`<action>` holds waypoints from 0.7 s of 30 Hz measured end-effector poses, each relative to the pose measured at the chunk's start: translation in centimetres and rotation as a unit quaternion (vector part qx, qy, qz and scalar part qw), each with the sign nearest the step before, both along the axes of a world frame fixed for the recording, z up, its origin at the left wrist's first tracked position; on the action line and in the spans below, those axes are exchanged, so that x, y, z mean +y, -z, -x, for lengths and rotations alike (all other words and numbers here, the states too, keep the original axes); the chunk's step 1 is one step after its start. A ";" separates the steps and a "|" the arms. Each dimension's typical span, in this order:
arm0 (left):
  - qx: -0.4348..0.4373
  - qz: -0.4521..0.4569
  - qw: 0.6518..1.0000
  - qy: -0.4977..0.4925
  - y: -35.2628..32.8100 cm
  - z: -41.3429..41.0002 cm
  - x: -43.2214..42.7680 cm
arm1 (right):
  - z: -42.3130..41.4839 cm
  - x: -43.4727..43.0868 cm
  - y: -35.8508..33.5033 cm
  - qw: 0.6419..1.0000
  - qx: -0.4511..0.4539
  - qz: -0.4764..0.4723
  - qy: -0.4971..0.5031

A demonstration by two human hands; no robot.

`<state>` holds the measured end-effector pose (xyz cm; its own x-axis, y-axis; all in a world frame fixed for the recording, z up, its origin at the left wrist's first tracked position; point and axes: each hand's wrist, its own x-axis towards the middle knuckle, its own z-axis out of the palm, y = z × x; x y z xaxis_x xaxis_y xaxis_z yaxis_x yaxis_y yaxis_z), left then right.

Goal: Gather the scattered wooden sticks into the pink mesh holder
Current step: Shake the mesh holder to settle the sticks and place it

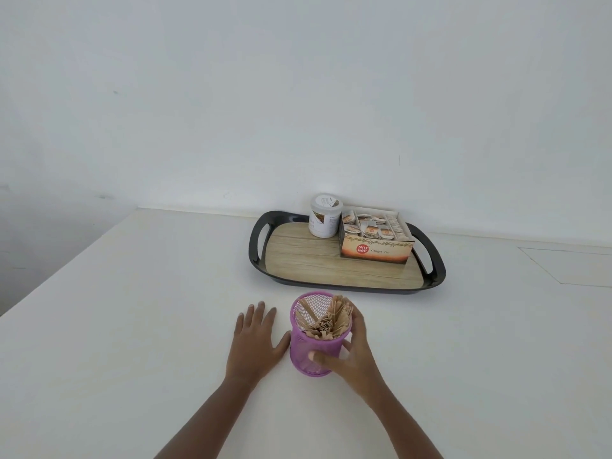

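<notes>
Head view: the right hand [356, 356] grips the pink mesh holder [306, 352] from its right side, with the thumb laid across the near wall and the fingers curled round the far right, one fingertip reaching up to the rim. Inside the holder the wooden sticks [331, 321] stand bunched together, most of them leaning toward the right-hand wall by those fingers, while one or two thin ones slant against the left inner mesh. The holder's base is down at the white table [132, 326]; whether it rests there with its full weight I cannot tell

Just left of the holder the left hand [256, 342] lies flat on the table, palm down, fingers straight and slightly fanned, holding nothing – its thumb stretches out to the holder's left wall and seems to touch it

Beyond the holder, a little to its right, sits a black-rimmed tray [256, 246] with a wood-grain floor. On the tray's far part stand a white jar [324, 215] and, just right of it, an open box of ginger tea [374, 250] filled with sachets – both well apart from the holder. Behind the tray rises a plain white wall [298, 94]
</notes>
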<state>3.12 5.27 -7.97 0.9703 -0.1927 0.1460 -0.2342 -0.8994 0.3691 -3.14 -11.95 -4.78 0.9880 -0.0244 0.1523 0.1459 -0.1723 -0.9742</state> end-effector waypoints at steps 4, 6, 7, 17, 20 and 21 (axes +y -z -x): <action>0.001 -0.001 1.000 0.004 0.0 0.1 0.1 | -0.9 0.8 -0.6 0.999 -0.004 0.043 -0.015; -0.001 0.002 1.000 -0.001 0.1 0.1 0.1 | -1.4 0.7 -1.9 0.999 -0.029 0.035 0.019; -0.002 0.001 1.000 -0.005 0.1 0.1 0.0 | -1.6 0.5 -2.8 0.998 -0.045 0.015 0.051; -0.019 0.018 1.000 -0.010 0.3 0.0 -0.1 | -1.9 -1.7 -4.8 0.986 -0.046 0.104 0.120; -0.030 0.018 0.999 -0.009 0.3 0.1 -0.1 | -1.9 -1.8 -5.9 0.980 -0.093 0.090 0.153; -0.033 0.028 0.999 -0.009 0.3 0.1 -0.1 | -1.9 -1.5 -5.9 0.980 -0.100 0.083 0.154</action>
<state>3.05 5.19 -8.25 0.9615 -0.1644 0.2202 -0.2430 -0.8826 0.4025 -1.24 -13.48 1.17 0.8881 -0.2744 0.3688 0.2468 -0.3923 -0.8861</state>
